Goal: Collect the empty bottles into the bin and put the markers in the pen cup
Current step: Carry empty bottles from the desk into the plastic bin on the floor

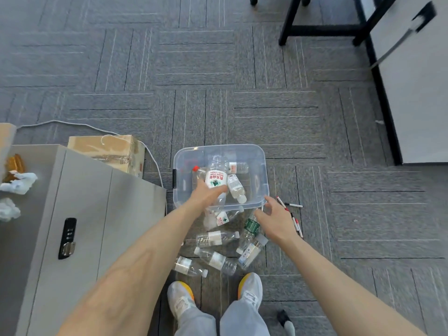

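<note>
Carpet (218, 69): grey, blocks of thin parallel lines.
Bin (218, 147): clear, black latch.
Bottle (215, 179): clear, white label, red lettering, green mark.
Markers (294, 205): white, red and black ends.
Shoes (180, 299): white, yellow-orange.

A: Bright, even light, with only faint, soft shadows on the carpet (242, 69).
B: Any glare?
A: A pale sheen along the bin (218, 147). The white cabinet (417, 93) at top right is smeared with blur, and carpet lines bow toward the edges.

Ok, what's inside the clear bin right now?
At least three empty bottles lie in the clear bin; the left hand holds a white-labelled bottle over it, hiding the near-left floor.
</note>
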